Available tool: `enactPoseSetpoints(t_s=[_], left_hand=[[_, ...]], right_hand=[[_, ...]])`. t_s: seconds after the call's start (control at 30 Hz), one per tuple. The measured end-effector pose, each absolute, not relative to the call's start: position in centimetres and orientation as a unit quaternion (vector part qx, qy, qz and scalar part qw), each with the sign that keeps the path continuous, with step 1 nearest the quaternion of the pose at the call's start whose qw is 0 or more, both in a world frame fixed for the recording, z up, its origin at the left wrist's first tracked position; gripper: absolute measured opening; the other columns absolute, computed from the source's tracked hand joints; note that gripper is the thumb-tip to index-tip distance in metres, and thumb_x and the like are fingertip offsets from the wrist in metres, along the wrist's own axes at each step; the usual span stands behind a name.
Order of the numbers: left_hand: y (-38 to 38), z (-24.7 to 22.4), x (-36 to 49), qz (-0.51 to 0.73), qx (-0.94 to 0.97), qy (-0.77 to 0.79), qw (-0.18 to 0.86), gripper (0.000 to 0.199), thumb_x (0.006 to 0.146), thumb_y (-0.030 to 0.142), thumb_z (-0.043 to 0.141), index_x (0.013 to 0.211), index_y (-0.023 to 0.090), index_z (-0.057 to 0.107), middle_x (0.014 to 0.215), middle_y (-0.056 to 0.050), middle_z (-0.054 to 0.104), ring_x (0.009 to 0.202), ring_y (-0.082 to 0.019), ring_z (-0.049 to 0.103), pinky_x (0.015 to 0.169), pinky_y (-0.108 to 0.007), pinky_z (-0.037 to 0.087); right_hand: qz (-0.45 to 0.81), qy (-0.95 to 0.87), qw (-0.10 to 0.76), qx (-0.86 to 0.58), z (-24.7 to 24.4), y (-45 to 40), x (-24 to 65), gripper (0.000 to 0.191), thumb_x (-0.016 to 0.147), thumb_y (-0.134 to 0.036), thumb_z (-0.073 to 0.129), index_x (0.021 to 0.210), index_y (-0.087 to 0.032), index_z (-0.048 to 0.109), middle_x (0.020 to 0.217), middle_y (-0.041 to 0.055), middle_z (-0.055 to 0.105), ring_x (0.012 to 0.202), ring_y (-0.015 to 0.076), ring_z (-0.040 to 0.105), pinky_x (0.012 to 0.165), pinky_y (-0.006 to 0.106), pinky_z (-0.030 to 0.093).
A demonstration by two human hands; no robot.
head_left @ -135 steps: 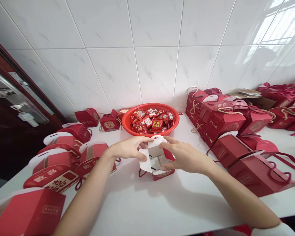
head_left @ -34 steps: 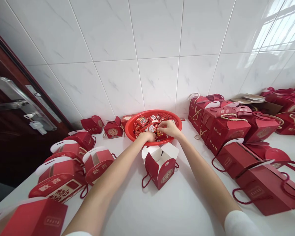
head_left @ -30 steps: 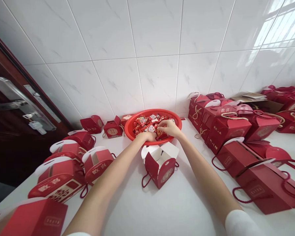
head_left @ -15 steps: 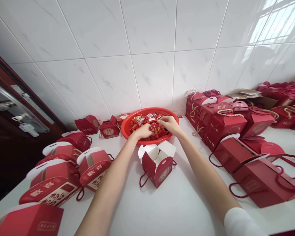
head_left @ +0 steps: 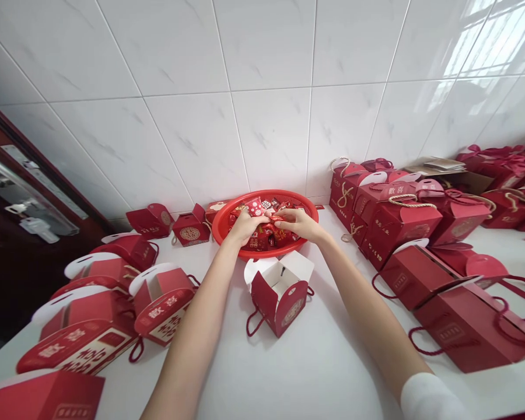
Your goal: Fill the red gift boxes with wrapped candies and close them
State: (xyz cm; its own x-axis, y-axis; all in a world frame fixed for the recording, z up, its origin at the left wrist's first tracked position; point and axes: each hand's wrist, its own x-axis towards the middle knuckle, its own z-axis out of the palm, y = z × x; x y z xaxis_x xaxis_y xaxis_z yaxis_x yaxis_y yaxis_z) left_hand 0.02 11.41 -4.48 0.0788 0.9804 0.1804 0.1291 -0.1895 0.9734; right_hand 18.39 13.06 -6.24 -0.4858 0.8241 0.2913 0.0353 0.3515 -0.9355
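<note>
A red plastic basket [head_left: 304, 245] against the wall holds many wrapped candies [head_left: 262, 242], mostly red. Both my hands are over it, their fingertips nearly meeting. My left hand [head_left: 245, 226] is closed, its thumb pressed toward a red wrapped candy; a dotted red packet [head_left: 254, 207] shows just behind it. My right hand [head_left: 301, 224] pinches a small red wrapped candy between thumb and fingers. In front of the basket stands an open red gift box [head_left: 284, 306], flaps up, with a white inside and dark red cord handles.
Several red gift boxes [head_left: 87, 324] stand on the left side of the white table [head_left: 297, 385]. More boxes are stacked on the right [head_left: 402, 224], some with rope handles. A tiled wall [head_left: 271, 140] closes off the back, and a dark door [head_left: 17, 256] is at the left.
My hands have lifted slightly from among the candies and come closer together, with candy at the fingers. The dotted packet shifted up and left. The open gift box stayed in place.
</note>
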Motion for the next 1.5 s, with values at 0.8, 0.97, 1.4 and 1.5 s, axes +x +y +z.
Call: enactPoseSetpoints(t_s=[0.8,0.97,1.4,1.5], left_hand=[[11.7,-5.3,0.0,0.460,0.551,0.572,0.398,0.035,0.062,0.041,0.086,0.063,0.021,0.057,0.059,0.002,0.062,0.074,-0.021,0.064,0.066,-0.030,0.052],[11.5,-5.4,0.3,0.438,0.555,0.550,0.445,0.036,0.072,0.051,0.080,0.069,0.020,0.062,0.068,-0.002,0.067,0.066,-0.020,0.066,0.059,-0.031,0.053],[10.6,-4.5,0.4,0.454,0.569,0.488,0.482,0.042,0.057,0.048,0.089,0.082,0.016,0.076,0.082,-0.004,0.077,0.086,-0.024,0.071,0.078,-0.032,0.056],[10.7,-4.8,0.2,0.464,0.584,0.483,0.458,0.039,0.055,0.047,0.089,0.076,0.017,0.076,0.081,-0.004,0.077,0.094,-0.027,0.070,0.086,-0.036,0.055]], right_hand=[[0.395,-0.807,0.291,-0.328,-6.0,12.5,17.8,0.039,0.079,-0.053,0.071,0.092,-0.016,0.070,0.070,0.0003,0.065,0.064,0.0141,0.056,0.059,0.026,0.040],[0.356,-0.830,0.289,-0.319,-6.1,12.6,17.7,0.027,0.091,-0.040,0.057,0.084,-0.017,0.069,0.067,-0.0022,0.058,0.060,0.0119,0.047,0.061,0.027,0.035],[0.472,-0.723,0.378,-0.335,-6.0,12.7,17.9,0.031,0.094,-0.042,0.054,0.073,-0.019,0.057,0.070,0.0012,0.069,0.066,0.0147,0.063,0.066,0.026,0.050],[0.473,-0.704,0.397,-0.350,-6.2,12.9,17.8,0.036,0.091,-0.048,0.058,0.070,-0.020,0.055,0.067,0.0005,0.066,0.060,0.0128,0.058,0.057,0.024,0.049]])
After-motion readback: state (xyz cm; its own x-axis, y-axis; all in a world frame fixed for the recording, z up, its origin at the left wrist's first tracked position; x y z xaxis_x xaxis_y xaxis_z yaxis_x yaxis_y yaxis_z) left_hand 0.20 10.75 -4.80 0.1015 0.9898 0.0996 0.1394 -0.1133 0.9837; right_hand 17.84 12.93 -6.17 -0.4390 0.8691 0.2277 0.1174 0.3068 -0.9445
